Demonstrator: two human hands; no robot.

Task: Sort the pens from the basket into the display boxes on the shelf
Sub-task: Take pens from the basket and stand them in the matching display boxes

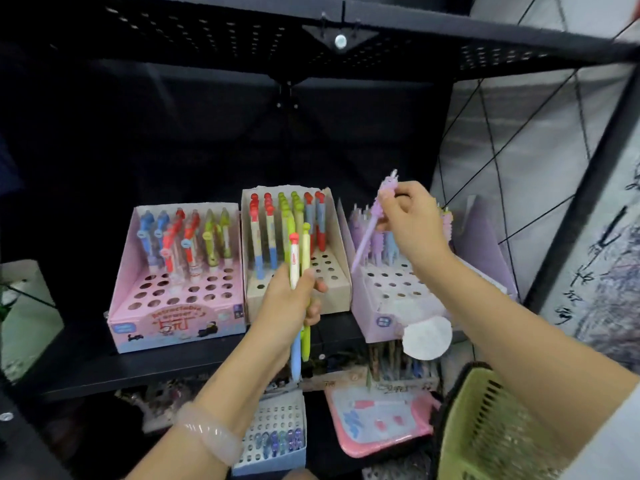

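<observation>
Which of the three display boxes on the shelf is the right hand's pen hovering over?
The purple box, rightmost; the purple pen in the right hand matches its pens.

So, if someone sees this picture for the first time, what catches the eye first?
Probably the two hands raised before the shelf: the right hand holds a purple pen over the purple display box, and the left hand grips two pens. Behind them, the pink box and beige box stand full of colourful pens.
</observation>
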